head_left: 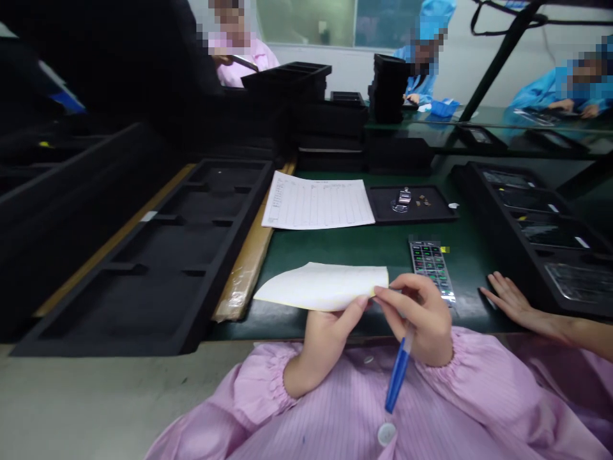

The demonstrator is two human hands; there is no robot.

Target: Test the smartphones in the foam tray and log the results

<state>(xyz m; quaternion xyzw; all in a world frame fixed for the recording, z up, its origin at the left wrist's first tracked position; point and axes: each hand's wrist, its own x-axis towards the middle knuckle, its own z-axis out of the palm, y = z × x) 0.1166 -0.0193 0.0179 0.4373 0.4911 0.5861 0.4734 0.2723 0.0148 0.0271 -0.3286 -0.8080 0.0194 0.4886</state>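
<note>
A curled white sheet with a yellowish edge (330, 287) is gripped at its lower right by my left hand (330, 338), thumb on top. The fingertips of my right hand (421, 319) pinch together at the sheet's right corner; whatever lies between them is too small to make out. Tucked in that same hand, a pen with a blue cap (396, 377) points down toward my lap. Just beyond my right hand lies a flat panel of dark cells with green marks (433, 262), a small yellow tab at its side.
A printed form (318, 204) lies ahead, beside a shallow black tray (412, 214) with a metal clip-like piece. Long black foam trays stand left (138, 281) and right (531, 223), the right one holding glossy panels. Another person's hand (512, 303) rests at right. Co-workers sit across.
</note>
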